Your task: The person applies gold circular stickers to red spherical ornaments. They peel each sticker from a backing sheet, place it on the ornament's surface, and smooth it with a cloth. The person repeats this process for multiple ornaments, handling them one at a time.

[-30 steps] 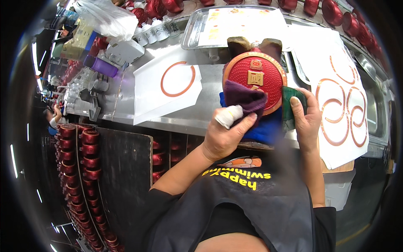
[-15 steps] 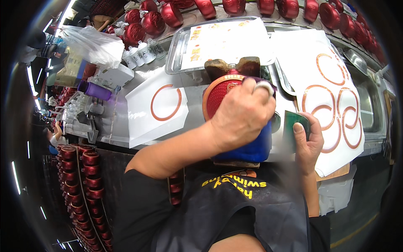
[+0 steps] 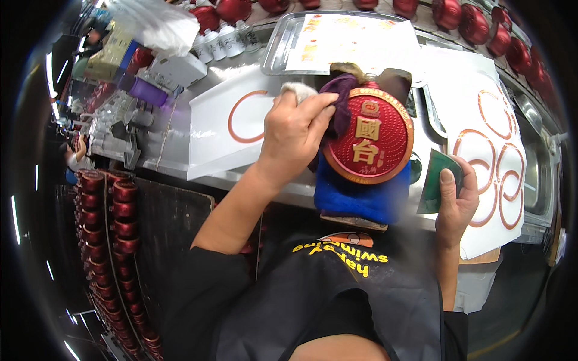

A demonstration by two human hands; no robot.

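A round red bottle (image 3: 385, 138) with raised gold characters and an orange-gold rim band rests on a blue cloth pad (image 3: 361, 195), its neck away from me. My left hand (image 3: 295, 132) is closed on a dark purple cloth (image 3: 343, 108) at the bottle's left edge. A wad of white cloth (image 3: 297, 91) also sits in that hand. To the right of the bottle, my right hand (image 3: 456, 201) grips a flat green scraper (image 3: 438, 180) between thumb and fingers. The scraper is apart from the bottle.
White sheets with orange ring decals lie left (image 3: 211, 144) and right (image 3: 469, 240). A metal tray (image 3: 274, 57) with printed sheets stands behind the bottle. Small white bottles (image 3: 229, 43) are at the back left. Red bottles (image 3: 472, 27) line the far edge; a sink (image 3: 539, 180) is right.
My left hand has moved left off the bottle's face with the cloths, uncovering its gold characters. The view has shifted. My right hand still holds the scraper.
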